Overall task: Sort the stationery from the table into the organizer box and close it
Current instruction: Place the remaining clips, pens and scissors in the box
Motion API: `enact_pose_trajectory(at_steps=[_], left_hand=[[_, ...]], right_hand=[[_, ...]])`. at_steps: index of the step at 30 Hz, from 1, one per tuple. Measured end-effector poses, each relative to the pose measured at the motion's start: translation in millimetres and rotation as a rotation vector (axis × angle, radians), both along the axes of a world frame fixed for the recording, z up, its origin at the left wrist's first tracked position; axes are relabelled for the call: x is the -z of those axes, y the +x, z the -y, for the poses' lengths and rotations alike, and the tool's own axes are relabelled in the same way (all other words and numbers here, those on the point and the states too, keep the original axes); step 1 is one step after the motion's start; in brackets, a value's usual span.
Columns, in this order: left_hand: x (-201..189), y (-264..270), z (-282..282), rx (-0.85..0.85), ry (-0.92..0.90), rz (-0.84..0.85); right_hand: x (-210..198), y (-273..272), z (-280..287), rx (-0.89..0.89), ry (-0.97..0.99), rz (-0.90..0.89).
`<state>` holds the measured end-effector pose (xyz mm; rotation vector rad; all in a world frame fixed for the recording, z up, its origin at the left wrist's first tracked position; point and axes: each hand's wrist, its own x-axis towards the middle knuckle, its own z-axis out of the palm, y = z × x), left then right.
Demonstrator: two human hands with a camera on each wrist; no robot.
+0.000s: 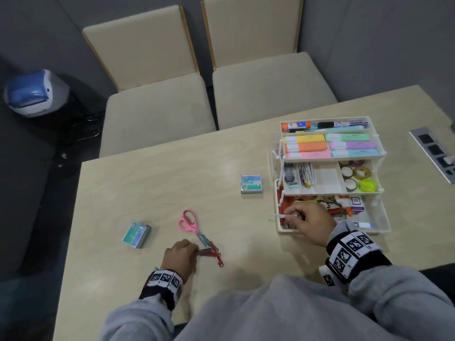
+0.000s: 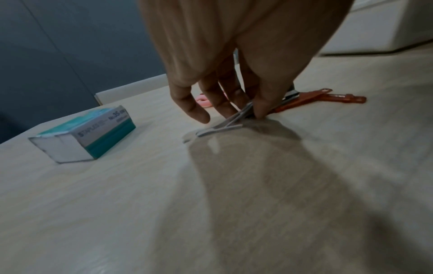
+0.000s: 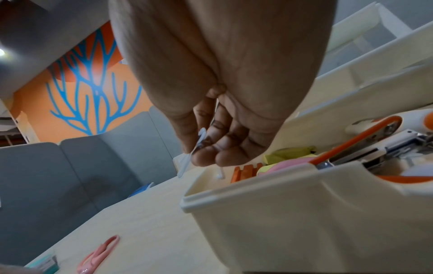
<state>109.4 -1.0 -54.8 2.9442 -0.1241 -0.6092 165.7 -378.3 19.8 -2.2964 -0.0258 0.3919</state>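
My left hand (image 1: 194, 251) pinches one end of a thin silver metal clip (image 2: 220, 128) that lies on the table beside some flat red pieces (image 1: 215, 254). Pink scissors (image 1: 188, 221) lie just beyond them. One staples box (image 1: 136, 234) sits to the left, another (image 1: 251, 184) near the organizer box (image 1: 369, 227). The organizer stands with its tiers fanned out. Over the front left corner of its bottom tray, my right hand (image 1: 293, 217) grips a thin white plastic piece (image 3: 199, 146) between curled fingers.
The upper tiers hold highlighters (image 1: 330, 145), markers, tape rolls (image 1: 357, 175) and small clips. The bottom tray (image 3: 269, 213) holds orange-handled tools and coloured pieces. Two beige chairs (image 1: 157, 104) stand behind the table. A socket panel (image 1: 435, 153) is set in at the far right.
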Motion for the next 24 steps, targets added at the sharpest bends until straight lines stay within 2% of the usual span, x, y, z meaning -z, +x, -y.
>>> enact_pose_trajectory(at_steps=[8, 12, 17, 19, 22, 24], left_hand=[[-35, 4, -3, -0.098, -0.238, 0.047], [-58, 18, 6, -0.128, -0.341, 0.034], [-82, 39, 22, -0.329, -0.695, 0.015], [-89, 45, 27, -0.315, -0.789, -0.031], [-97, 48, 28, -0.209, -0.829, -0.078], [-98, 49, 26, -0.178, -0.885, -0.118]], right_hand=[[-2, 0, -13, 0.027, 0.087, -0.031], [-13, 4, -38, -0.039, 0.137, -0.044], [-31, 3, -84, -0.033, 0.290, -0.090], [-38, 1, -101, -0.072, 0.325, -0.051], [-39, -2, -121, -0.184, 0.304, 0.042], [-36, -6, -130, -0.220, 0.315, 0.044]])
